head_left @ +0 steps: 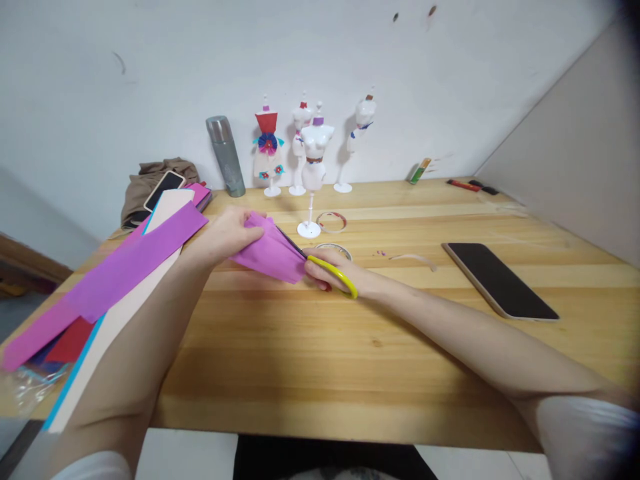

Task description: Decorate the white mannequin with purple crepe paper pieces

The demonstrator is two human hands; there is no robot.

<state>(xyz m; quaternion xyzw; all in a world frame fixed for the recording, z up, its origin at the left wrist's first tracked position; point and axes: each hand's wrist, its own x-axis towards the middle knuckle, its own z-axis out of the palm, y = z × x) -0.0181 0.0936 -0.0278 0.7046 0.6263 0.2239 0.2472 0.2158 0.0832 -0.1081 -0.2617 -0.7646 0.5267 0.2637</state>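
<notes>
My left hand pinches the upper left edge of a magenta-purple sheet, which looks like paper or thin fabric. In my right hand is a pair of scissors with yellow handles and dark blades. The blades lie along the upper edge of the sheet, pointing up and left towards my left hand. Whether they are open or closed on the sheet is hard to make out. Just behind my hands stands a small white dress-form mannequin with a purple neck band and a brown waist band.
Several more mannequins line the wall beside a grey bottle. Coloured strips pile up under my left forearm. A tablet lies at right, tape rolls behind my hands, a glue stick and markers farther back.
</notes>
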